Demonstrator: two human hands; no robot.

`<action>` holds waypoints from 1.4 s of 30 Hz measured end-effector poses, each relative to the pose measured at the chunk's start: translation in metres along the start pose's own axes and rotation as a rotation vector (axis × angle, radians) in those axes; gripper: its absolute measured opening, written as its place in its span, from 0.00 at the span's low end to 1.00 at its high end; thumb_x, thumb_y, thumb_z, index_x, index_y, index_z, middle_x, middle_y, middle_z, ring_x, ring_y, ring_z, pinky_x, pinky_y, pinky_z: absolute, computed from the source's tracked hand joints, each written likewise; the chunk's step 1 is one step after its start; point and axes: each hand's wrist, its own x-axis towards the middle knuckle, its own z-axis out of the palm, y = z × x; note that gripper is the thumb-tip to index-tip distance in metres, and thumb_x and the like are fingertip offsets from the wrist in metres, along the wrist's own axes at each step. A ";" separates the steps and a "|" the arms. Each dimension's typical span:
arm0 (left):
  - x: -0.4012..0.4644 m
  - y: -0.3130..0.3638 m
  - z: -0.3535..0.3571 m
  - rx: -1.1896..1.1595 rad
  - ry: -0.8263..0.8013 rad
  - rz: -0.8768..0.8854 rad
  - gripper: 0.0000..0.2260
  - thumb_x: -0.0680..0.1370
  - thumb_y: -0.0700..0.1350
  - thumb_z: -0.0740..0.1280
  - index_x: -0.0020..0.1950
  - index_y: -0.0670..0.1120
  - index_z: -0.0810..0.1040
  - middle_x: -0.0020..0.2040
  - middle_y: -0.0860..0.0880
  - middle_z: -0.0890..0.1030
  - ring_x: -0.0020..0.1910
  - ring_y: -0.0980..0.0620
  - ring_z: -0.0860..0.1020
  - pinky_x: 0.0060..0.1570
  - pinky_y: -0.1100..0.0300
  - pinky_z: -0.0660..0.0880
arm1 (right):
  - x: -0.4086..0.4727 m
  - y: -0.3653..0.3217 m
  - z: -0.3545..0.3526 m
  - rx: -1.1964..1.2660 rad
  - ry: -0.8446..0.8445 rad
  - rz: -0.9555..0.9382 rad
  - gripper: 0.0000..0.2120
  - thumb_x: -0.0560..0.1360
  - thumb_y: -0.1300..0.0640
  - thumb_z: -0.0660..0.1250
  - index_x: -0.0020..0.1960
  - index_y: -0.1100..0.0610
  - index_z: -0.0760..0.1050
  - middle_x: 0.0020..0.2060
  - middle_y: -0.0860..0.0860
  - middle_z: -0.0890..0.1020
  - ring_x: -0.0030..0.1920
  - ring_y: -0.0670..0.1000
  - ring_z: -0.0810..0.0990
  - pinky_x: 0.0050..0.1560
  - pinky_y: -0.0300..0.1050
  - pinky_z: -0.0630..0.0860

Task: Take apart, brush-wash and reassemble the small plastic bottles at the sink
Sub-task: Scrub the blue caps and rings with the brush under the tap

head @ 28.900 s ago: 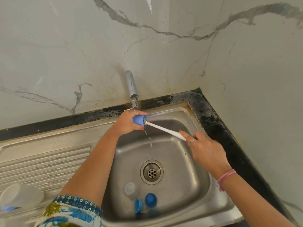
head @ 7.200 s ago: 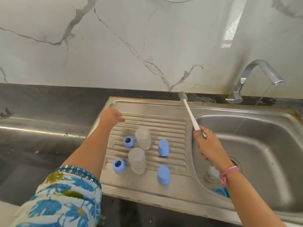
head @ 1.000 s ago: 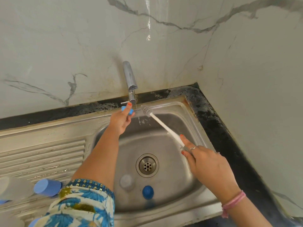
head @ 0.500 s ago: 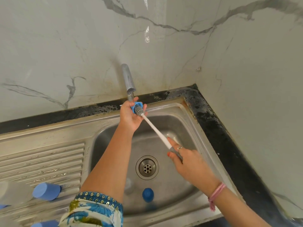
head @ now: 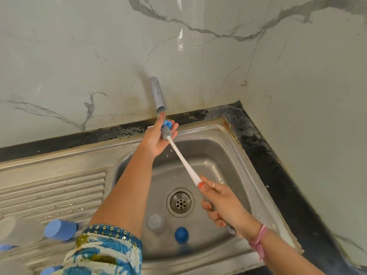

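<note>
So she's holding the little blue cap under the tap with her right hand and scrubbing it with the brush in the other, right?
Hands reversed: the head view shows the left hand holding the blue cap under the tap, the right hand working the brush.

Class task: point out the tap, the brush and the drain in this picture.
tap [head: 158,96]: head view, middle of the spout.
brush [head: 183,161]: head view, white handle.
drain [head: 180,202]: head view, centre of the strainer.

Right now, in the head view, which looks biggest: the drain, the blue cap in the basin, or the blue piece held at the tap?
1. Drain
2. Blue cap
3. Blue piece, partly hidden by the left hand and farther away, so unsure.
</note>
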 end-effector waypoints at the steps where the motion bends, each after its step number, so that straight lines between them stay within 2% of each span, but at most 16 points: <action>1: 0.001 0.000 0.001 0.054 0.052 -0.002 0.14 0.77 0.51 0.68 0.51 0.41 0.76 0.51 0.44 0.80 0.49 0.49 0.82 0.60 0.50 0.76 | 0.004 0.007 -0.002 -0.446 0.125 -0.125 0.20 0.82 0.48 0.57 0.73 0.42 0.63 0.31 0.47 0.73 0.26 0.45 0.70 0.25 0.40 0.71; 4: 0.007 -0.007 0.003 0.118 0.201 -0.023 0.14 0.77 0.54 0.68 0.47 0.44 0.74 0.47 0.45 0.77 0.44 0.50 0.78 0.56 0.52 0.75 | 0.014 0.015 -0.021 -1.386 0.373 -0.361 0.28 0.84 0.53 0.50 0.78 0.45 0.39 0.43 0.51 0.76 0.32 0.52 0.76 0.31 0.47 0.73; 7: 0.011 -0.015 -0.003 0.128 0.238 -0.100 0.13 0.77 0.55 0.68 0.48 0.45 0.73 0.47 0.47 0.77 0.46 0.49 0.78 0.62 0.46 0.67 | 0.015 0.002 -0.043 -1.652 0.536 -0.435 0.33 0.81 0.59 0.54 0.78 0.42 0.40 0.41 0.52 0.69 0.26 0.49 0.63 0.23 0.44 0.57; 9: 0.011 -0.015 -0.005 0.114 0.219 -0.124 0.13 0.76 0.55 0.69 0.47 0.45 0.73 0.48 0.46 0.78 0.45 0.49 0.77 0.62 0.48 0.68 | 0.018 -0.004 -0.049 -1.686 0.535 -0.406 0.33 0.82 0.58 0.53 0.76 0.40 0.35 0.43 0.51 0.69 0.30 0.50 0.66 0.23 0.43 0.55; 11: 0.009 -0.013 -0.003 0.098 0.180 -0.122 0.13 0.76 0.53 0.70 0.48 0.43 0.74 0.49 0.45 0.78 0.44 0.50 0.78 0.55 0.53 0.72 | 0.023 0.001 -0.045 -1.604 0.508 -0.372 0.30 0.84 0.54 0.50 0.76 0.40 0.34 0.43 0.50 0.68 0.32 0.50 0.70 0.26 0.44 0.65; 14: 0.003 -0.008 -0.005 0.037 0.124 -0.097 0.11 0.76 0.43 0.71 0.53 0.39 0.76 0.51 0.42 0.78 0.47 0.48 0.79 0.50 0.54 0.78 | 0.017 0.008 -0.031 -1.127 0.337 -0.337 0.22 0.83 0.48 0.54 0.75 0.36 0.54 0.37 0.47 0.74 0.34 0.49 0.76 0.37 0.46 0.78; 16: -0.001 -0.008 -0.012 0.019 0.101 -0.099 0.12 0.75 0.41 0.72 0.55 0.37 0.77 0.51 0.41 0.78 0.50 0.47 0.80 0.51 0.52 0.80 | 0.011 0.004 -0.030 -0.745 0.184 -0.316 0.20 0.81 0.49 0.60 0.70 0.35 0.60 0.33 0.44 0.77 0.31 0.43 0.75 0.33 0.36 0.75; 18: -0.003 -0.008 -0.017 -0.023 0.058 -0.099 0.12 0.75 0.41 0.72 0.56 0.37 0.78 0.52 0.39 0.79 0.50 0.46 0.81 0.52 0.48 0.80 | 0.011 -0.004 -0.038 -0.655 0.146 -0.332 0.19 0.81 0.51 0.61 0.68 0.36 0.64 0.31 0.38 0.78 0.28 0.39 0.73 0.30 0.31 0.70; 22: -0.003 -0.012 -0.016 0.057 -0.057 -0.076 0.11 0.79 0.45 0.66 0.58 0.40 0.77 0.52 0.41 0.81 0.53 0.44 0.81 0.65 0.37 0.69 | 0.011 -0.015 -0.044 -0.707 0.266 -0.315 0.19 0.81 0.49 0.59 0.71 0.41 0.67 0.31 0.40 0.76 0.30 0.40 0.73 0.32 0.31 0.70; 25: -0.001 -0.015 -0.004 -0.003 -0.013 -0.125 0.13 0.78 0.45 0.58 0.59 0.40 0.73 0.48 0.41 0.79 0.49 0.44 0.80 0.67 0.40 0.66 | 0.007 -0.010 -0.027 -1.256 0.332 -0.339 0.23 0.83 0.47 0.50 0.77 0.43 0.54 0.39 0.46 0.78 0.37 0.46 0.79 0.41 0.40 0.77; 27: -0.002 -0.015 0.002 -0.063 0.068 -0.157 0.15 0.76 0.52 0.64 0.56 0.43 0.73 0.43 0.45 0.78 0.42 0.48 0.79 0.64 0.45 0.69 | 0.004 -0.008 -0.011 -1.357 0.316 -0.387 0.24 0.83 0.47 0.49 0.78 0.46 0.50 0.38 0.48 0.76 0.37 0.48 0.78 0.40 0.43 0.77; 30: -0.001 -0.020 0.000 -0.184 0.051 -0.109 0.13 0.72 0.53 0.72 0.49 0.47 0.77 0.40 0.51 0.79 0.34 0.55 0.77 0.50 0.56 0.75 | 0.003 -0.021 -0.016 -0.898 0.168 -0.390 0.19 0.82 0.48 0.57 0.73 0.42 0.65 0.33 0.44 0.74 0.29 0.43 0.72 0.32 0.36 0.70; 33: -0.003 -0.023 -0.004 -0.358 -0.063 -0.021 0.10 0.75 0.46 0.72 0.50 0.44 0.76 0.44 0.47 0.79 0.37 0.53 0.79 0.45 0.60 0.78 | 0.002 -0.030 -0.023 -0.324 0.104 -0.215 0.13 0.80 0.49 0.61 0.62 0.34 0.71 0.31 0.47 0.73 0.27 0.42 0.67 0.26 0.37 0.67; 35: -0.004 -0.022 -0.005 -0.307 -0.036 -0.039 0.13 0.75 0.48 0.72 0.51 0.42 0.75 0.44 0.44 0.77 0.41 0.51 0.79 0.51 0.57 0.80 | 0.004 -0.024 -0.022 -0.430 0.134 -0.199 0.14 0.81 0.48 0.59 0.64 0.35 0.70 0.32 0.48 0.72 0.28 0.43 0.68 0.26 0.37 0.67; 39: -0.003 -0.021 -0.021 0.205 0.007 -0.111 0.17 0.76 0.57 0.68 0.54 0.44 0.77 0.49 0.45 0.79 0.53 0.50 0.77 0.63 0.50 0.73 | 0.003 -0.013 -0.026 -0.873 0.239 -0.319 0.20 0.82 0.46 0.56 0.73 0.40 0.64 0.31 0.44 0.73 0.32 0.44 0.72 0.31 0.33 0.67; 42: -0.005 -0.016 -0.030 0.162 -0.041 -0.128 0.08 0.80 0.48 0.64 0.53 0.45 0.77 0.49 0.45 0.82 0.52 0.49 0.79 0.62 0.51 0.71 | 0.002 -0.010 -0.031 -1.056 0.306 -0.356 0.22 0.82 0.46 0.54 0.76 0.40 0.58 0.36 0.46 0.79 0.34 0.46 0.76 0.36 0.39 0.75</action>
